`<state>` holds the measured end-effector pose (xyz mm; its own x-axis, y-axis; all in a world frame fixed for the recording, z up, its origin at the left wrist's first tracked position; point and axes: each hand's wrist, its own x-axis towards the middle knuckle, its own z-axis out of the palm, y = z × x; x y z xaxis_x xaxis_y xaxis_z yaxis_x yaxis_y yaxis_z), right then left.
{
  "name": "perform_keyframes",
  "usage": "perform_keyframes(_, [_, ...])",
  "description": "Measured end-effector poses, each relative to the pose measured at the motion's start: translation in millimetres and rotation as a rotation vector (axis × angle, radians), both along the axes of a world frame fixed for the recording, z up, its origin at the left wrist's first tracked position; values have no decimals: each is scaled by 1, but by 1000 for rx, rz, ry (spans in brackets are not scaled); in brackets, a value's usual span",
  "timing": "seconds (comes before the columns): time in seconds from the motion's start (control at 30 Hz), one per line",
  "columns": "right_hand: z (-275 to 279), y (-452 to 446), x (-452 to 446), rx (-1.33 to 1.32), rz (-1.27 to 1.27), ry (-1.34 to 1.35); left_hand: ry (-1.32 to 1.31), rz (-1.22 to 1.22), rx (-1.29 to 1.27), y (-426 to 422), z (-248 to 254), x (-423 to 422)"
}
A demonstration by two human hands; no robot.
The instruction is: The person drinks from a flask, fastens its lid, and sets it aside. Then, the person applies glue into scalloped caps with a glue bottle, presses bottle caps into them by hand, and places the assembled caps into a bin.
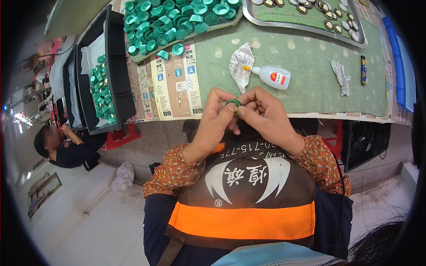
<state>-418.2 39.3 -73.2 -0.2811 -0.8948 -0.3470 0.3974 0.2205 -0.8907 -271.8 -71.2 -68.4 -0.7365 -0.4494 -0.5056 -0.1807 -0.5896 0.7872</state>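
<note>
In front of my chest, at the table's near edge, my left hand [217, 113] and my right hand [265, 116] meet fingertip to fingertip. Between them they pinch a small green fluted cup [233, 103]; the fingers cover most of it. My left thumb and fingers are closed on its left side, my right thumb and forefinger on its right. Beyond my hands a squeeze glue bottle [274, 77] lies on its side. Its yellow nozzle rests on a stained crumpled tissue [240, 66].
A heap of green fluted cups [166, 22] covers a tray at the back left; two lie beside it. A metal tray [306, 36] holds round dark and white pieces. Left stands a black bin [120, 66] of green cups. Another tissue [341, 77] lies right. A person [66, 146] sits far left.
</note>
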Motion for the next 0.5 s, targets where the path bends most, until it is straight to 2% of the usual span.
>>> perform_keyframes(0.07, [8,1,-7,-14,-24,-65,-15,-12,-32,-3,2,1])
perform_keyframes(0.33, [17,12,-23,1,-2,218,-63,-41,-256,-28,17,16])
perform_keyframes(0.5, [30,17,-34,-45,-41,340,-141,232,-642,-65,40,44])
